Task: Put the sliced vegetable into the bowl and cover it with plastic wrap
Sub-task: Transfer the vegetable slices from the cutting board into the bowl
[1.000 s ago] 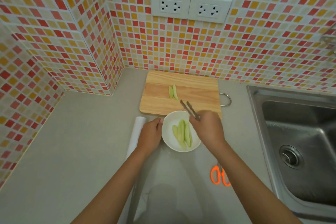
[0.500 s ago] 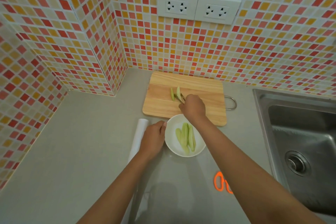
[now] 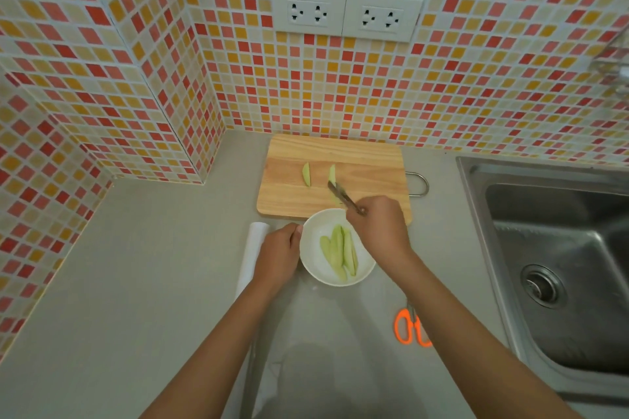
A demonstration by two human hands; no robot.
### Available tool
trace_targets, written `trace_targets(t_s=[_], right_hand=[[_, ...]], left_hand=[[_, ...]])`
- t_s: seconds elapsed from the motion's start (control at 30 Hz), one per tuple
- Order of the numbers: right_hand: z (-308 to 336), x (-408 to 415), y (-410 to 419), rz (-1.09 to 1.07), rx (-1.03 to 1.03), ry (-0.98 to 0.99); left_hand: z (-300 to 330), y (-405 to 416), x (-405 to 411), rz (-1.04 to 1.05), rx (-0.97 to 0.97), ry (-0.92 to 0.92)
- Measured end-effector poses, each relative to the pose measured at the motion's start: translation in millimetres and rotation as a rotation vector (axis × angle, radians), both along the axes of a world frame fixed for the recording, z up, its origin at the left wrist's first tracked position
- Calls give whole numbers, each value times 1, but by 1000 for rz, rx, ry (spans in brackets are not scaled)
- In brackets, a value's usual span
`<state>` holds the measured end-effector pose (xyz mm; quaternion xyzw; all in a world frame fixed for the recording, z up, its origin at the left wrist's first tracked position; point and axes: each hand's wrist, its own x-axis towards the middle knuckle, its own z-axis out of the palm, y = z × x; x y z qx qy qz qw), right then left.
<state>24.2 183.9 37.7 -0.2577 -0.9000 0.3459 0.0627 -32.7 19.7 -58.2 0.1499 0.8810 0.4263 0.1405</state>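
A white bowl (image 3: 315, 269) stands on the grey counter just in front of a wooden cutting board (image 3: 367, 163). Several pale green vegetable slices (image 3: 340, 253) lie in the bowl. Two more slices are over the board: one slice (image 3: 306, 174) lies flat on the left, the other slice (image 3: 332, 174) is at the tips of metal tongs (image 3: 343, 197). My right hand (image 3: 381, 228) grips the tongs above the bowl's far rim. My left hand (image 3: 279, 255) holds the bowl's left side. A roll of plastic wrap (image 3: 252, 255) lies left of the bowl, partly behind my left hand.
Orange-handled scissors (image 3: 406, 328) lie on the counter right of my right forearm. A steel sink (image 3: 558, 255) fills the right side. Tiled walls with two sockets (image 3: 347, 13) close the back and left. Open counter (image 3: 136, 282) stretches to the left.
My right hand reached out over the board with the tongs, then drew back toward the bowl. The two slices on the board now sit farther apart, one at the tong tips.
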Motion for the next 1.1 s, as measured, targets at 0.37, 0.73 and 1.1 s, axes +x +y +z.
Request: trace_targets(t_s=[0.37, 0.73, 1.1], right_hand=[[-11, 74, -25, 33, 159, -300], [-12, -67, -10, 66, 117, -184], [-40, -97, -12, 76, 185, -272]], left_hand=[[-1, 1, -1, 6, 2, 14], [-3, -1, 0, 13, 52, -2], [-3, -2, 1, 18, 80, 8]])
